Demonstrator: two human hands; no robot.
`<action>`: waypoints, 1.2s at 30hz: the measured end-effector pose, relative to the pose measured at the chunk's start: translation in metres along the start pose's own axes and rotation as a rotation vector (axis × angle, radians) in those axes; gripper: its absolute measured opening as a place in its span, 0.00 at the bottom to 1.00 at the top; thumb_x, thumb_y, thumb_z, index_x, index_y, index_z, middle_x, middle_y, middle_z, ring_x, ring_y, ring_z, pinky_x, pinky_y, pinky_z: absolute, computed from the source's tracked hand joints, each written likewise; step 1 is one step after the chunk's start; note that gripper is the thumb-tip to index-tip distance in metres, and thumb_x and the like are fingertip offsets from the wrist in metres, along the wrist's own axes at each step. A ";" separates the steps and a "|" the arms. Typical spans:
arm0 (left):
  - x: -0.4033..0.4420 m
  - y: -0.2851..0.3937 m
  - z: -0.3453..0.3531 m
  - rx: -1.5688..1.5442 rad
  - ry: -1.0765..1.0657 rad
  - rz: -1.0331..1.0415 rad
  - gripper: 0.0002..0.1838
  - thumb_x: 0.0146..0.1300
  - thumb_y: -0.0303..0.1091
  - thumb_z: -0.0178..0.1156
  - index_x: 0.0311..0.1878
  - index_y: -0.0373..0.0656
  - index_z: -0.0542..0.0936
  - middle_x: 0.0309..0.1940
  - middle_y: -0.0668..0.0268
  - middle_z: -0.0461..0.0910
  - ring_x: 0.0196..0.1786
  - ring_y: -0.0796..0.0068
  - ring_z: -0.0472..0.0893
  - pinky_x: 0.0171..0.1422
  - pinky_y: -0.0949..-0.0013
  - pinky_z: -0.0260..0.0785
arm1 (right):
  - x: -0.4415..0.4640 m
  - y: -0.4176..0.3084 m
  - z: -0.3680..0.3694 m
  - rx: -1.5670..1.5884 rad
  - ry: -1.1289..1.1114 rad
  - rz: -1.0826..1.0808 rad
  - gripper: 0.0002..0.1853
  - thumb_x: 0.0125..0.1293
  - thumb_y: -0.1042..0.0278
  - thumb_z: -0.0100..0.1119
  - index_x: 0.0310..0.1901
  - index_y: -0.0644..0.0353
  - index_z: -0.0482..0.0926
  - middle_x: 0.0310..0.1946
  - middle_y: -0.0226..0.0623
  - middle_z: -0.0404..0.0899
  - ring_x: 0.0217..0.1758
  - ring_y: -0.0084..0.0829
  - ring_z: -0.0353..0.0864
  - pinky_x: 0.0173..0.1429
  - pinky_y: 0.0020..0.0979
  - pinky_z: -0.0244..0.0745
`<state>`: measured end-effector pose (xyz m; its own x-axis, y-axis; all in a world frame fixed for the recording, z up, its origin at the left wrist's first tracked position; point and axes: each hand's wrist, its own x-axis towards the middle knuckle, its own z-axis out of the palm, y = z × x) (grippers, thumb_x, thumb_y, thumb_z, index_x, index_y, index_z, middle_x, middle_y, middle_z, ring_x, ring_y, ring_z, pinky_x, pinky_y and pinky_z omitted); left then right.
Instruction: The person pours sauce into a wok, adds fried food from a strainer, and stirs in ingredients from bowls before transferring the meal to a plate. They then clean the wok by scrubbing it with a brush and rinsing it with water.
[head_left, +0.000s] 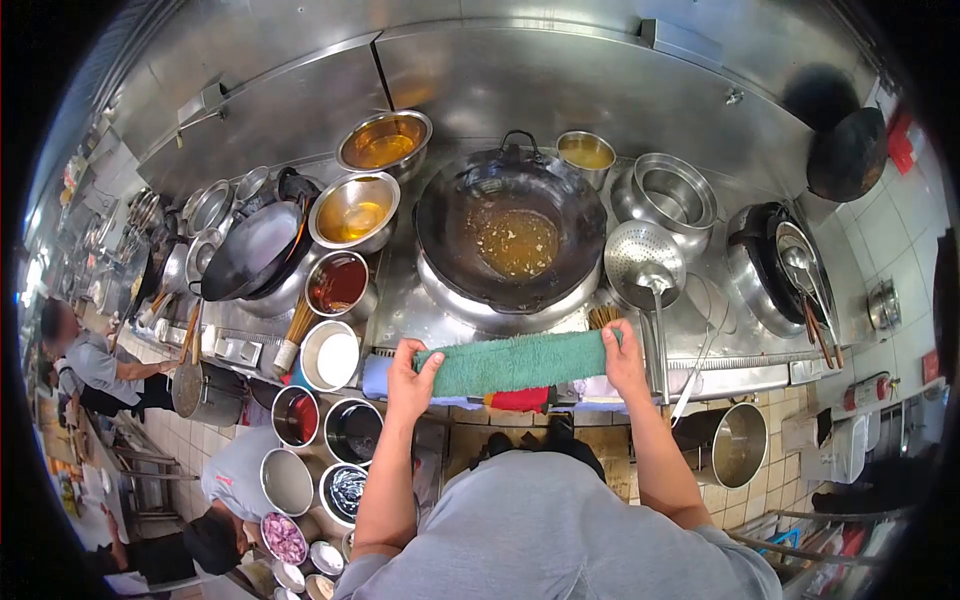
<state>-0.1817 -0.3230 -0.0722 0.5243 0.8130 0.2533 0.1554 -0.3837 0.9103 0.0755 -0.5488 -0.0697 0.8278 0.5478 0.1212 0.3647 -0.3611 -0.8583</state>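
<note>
"Pinching a green cloth (515, 362) at both ends, weren't they, those two hands?"

"Yes. The left hand (410, 378) had one end between thumb and fingers, the right hand (626, 362) the other. It stretched between them, its long axis running side to side."

"And the wok (447, 225)?"

"Straight ahead, just beyond the cloth, its loop handle (520, 136) on the far side. From where I stood, neither hand looked clearly nearer."

"What flanked it?"

"Metal bowls (383, 231) of amber liquid sat to the left; a perforated strainer (628, 250) lay to the right."
</note>
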 end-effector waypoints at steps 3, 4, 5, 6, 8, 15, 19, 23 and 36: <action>-0.005 -0.013 0.014 -0.152 0.002 -0.279 0.15 0.57 0.34 0.66 0.41 0.43 0.70 0.27 0.72 0.70 0.31 0.82 0.66 0.35 0.76 0.60 | 0.004 0.007 0.003 0.006 -0.024 -0.002 0.09 0.65 0.64 0.54 0.43 0.58 0.71 0.34 0.46 0.76 0.40 0.42 0.77 0.47 0.35 0.69; -0.006 -0.025 0.017 -0.129 -0.053 -0.417 0.16 0.58 0.35 0.66 0.43 0.43 0.70 0.29 0.70 0.72 0.32 0.82 0.68 0.35 0.76 0.62 | 0.003 0.010 0.003 0.044 -0.043 -0.033 0.10 0.64 0.66 0.55 0.44 0.58 0.71 0.37 0.46 0.77 0.41 0.44 0.77 0.47 0.35 0.70; -0.008 -0.020 0.020 -0.129 -0.056 -0.421 0.16 0.58 0.35 0.66 0.43 0.43 0.70 0.29 0.70 0.72 0.32 0.82 0.68 0.35 0.76 0.62 | 0.002 0.008 0.004 0.041 -0.043 -0.028 0.10 0.64 0.66 0.55 0.44 0.58 0.71 0.37 0.46 0.77 0.41 0.44 0.77 0.47 0.35 0.70; -0.008 -0.013 0.029 -0.398 -0.074 -0.542 0.16 0.58 0.36 0.66 0.43 0.42 0.71 0.30 0.70 0.73 0.33 0.82 0.70 0.36 0.76 0.63 | 0.003 0.003 0.006 0.015 -0.042 -0.032 0.11 0.63 0.67 0.56 0.45 0.57 0.70 0.38 0.46 0.77 0.43 0.44 0.77 0.48 0.36 0.70; -0.008 -0.006 0.041 -0.691 -0.157 -0.681 0.18 0.58 0.38 0.66 0.43 0.39 0.72 0.33 0.69 0.75 0.36 0.81 0.73 0.40 0.74 0.66 | 0.008 0.001 0.013 -0.080 -0.012 -0.089 0.15 0.60 0.68 0.59 0.48 0.56 0.70 0.38 0.47 0.78 0.43 0.47 0.78 0.47 0.37 0.71; -0.001 0.030 0.086 -0.486 -0.216 -0.414 0.15 0.61 0.38 0.64 0.42 0.41 0.70 0.31 0.71 0.72 0.36 0.83 0.69 0.41 0.77 0.63 | 0.000 -0.086 0.039 -0.085 -0.233 -0.122 0.17 0.58 0.68 0.61 0.48 0.55 0.69 0.32 0.46 0.79 0.30 0.42 0.79 0.37 0.38 0.72; 0.001 0.046 0.096 -0.404 -0.229 -0.280 0.13 0.65 0.38 0.59 0.42 0.40 0.68 0.32 0.69 0.72 0.36 0.82 0.68 0.42 0.75 0.64 | -0.002 -0.095 0.057 -0.003 -0.318 -0.246 0.16 0.59 0.66 0.59 0.47 0.57 0.69 0.29 0.45 0.77 0.29 0.43 0.77 0.35 0.38 0.71; 0.003 0.046 0.097 -0.325 -0.243 -0.205 0.13 0.67 0.39 0.56 0.43 0.39 0.67 0.32 0.65 0.73 0.36 0.78 0.70 0.42 0.72 0.66 | -0.003 -0.097 0.058 0.002 -0.313 -0.233 0.15 0.60 0.67 0.57 0.47 0.58 0.70 0.28 0.46 0.76 0.28 0.42 0.77 0.35 0.37 0.71; 0.012 0.088 0.074 0.016 -0.421 -0.015 0.26 0.55 0.38 0.68 0.49 0.42 0.64 0.40 0.60 0.75 0.42 0.74 0.74 0.46 0.69 0.68 | -0.003 -0.092 0.036 0.686 -0.608 0.106 0.20 0.66 0.75 0.40 0.60 0.53 0.65 0.40 0.41 0.77 0.37 0.30 0.81 0.41 0.30 0.76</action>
<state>-0.0998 -0.3800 -0.0132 0.8176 0.5700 0.0815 0.1765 -0.3827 0.9069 0.0238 -0.4899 -0.0090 0.4050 0.9098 -0.0906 -0.1936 -0.0115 -0.9810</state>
